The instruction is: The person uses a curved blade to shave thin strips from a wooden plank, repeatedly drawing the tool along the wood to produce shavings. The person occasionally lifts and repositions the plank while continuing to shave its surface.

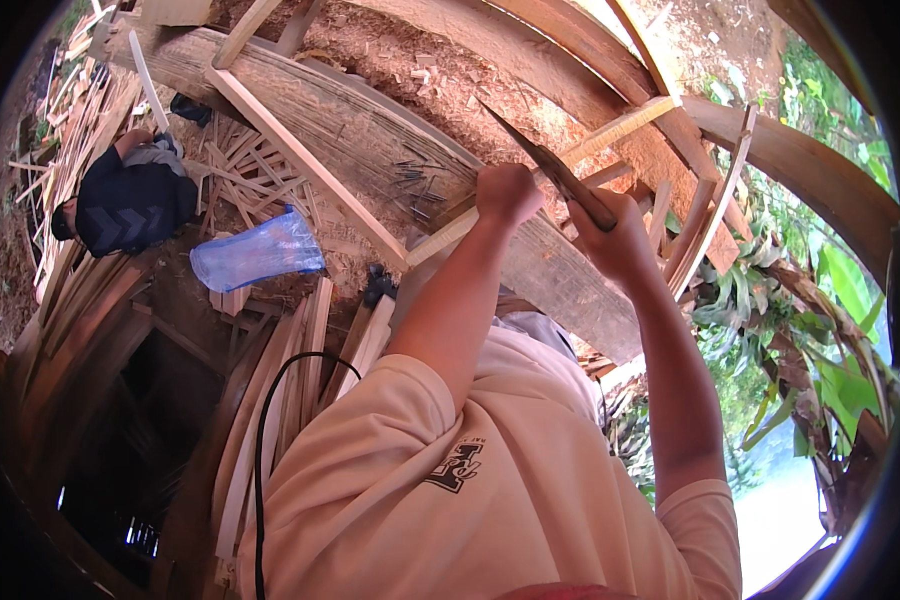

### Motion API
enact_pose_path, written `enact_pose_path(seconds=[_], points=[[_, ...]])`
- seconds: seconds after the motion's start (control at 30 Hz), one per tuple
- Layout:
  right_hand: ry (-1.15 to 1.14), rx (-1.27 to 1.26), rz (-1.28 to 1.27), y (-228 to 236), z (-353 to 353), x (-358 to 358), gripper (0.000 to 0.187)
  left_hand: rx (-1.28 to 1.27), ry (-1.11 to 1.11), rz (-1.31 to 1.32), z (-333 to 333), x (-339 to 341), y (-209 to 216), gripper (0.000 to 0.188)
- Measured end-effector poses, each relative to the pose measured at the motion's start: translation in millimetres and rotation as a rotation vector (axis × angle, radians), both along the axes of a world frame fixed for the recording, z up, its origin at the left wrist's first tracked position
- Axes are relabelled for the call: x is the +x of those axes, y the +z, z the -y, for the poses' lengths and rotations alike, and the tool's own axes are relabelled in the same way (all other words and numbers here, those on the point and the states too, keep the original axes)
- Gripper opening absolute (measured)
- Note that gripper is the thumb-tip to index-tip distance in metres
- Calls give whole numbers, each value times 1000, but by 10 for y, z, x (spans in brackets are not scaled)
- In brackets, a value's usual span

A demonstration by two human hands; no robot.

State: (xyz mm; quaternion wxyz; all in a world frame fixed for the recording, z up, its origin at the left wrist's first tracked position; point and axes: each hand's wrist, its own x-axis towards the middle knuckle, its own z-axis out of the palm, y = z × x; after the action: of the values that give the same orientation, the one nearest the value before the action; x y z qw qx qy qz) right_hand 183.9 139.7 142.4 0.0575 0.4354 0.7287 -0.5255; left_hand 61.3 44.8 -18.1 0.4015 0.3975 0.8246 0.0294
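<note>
My left hand [508,193] is closed in a fist around a pale wooden strip [442,240], which runs slanting across a thick weathered beam [370,130]. In my right hand [618,240], the fingers wrap the wooden handle of a long knife [542,160]. Its dark, tapering blade points up and to the left, above the strip and just past my left hand. Whether the blade touches the strip, I cannot tell. Several nails [417,178] lie loose on the beam to the left of my left hand.
Another wooden strip [310,165] slants across the left side. A blue-tinted plastic bag [258,252] stands near piled offcuts [255,165]. Farther left a person in dark clothes [135,200] bends low. Curved planks [810,150] and green plants [840,290] border the right; wood shavings [400,50] cover the far ground.
</note>
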Motion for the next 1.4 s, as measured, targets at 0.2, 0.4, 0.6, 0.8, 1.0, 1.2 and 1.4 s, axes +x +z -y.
enact_pose_path(seconds=[0.2, 0.4, 0.6, 0.8, 1.0, 1.2, 1.4], points=[[11, -37, -20, -73, 95, 337, 23, -28, 44, 65, -2, -50, 100, 25], [-12, 14, -11, -61, 302, 329, 22, -16, 24, 50, 5, -51, 120, 24], [-38, 15, -178, -334, 302, 892, 18, 58, 30, 47, 21, -19, 106, 23], [43, 64, 75, 723, 253, 683, 21, -13, 21, 56, 14, 3, 65, 24], [-150, -65, 245, 1840, 586, 1264, 19, 0, 134, 74, 15, 10, 34, 20], [-105, 52, 252, 1963, 605, 1010, 23, -24, 115, 131, -6, -26, 72, 17], [-55, 31, 170, 1197, 336, 528, 24, 1, 22, 73, 57, -7, 13, 19]])
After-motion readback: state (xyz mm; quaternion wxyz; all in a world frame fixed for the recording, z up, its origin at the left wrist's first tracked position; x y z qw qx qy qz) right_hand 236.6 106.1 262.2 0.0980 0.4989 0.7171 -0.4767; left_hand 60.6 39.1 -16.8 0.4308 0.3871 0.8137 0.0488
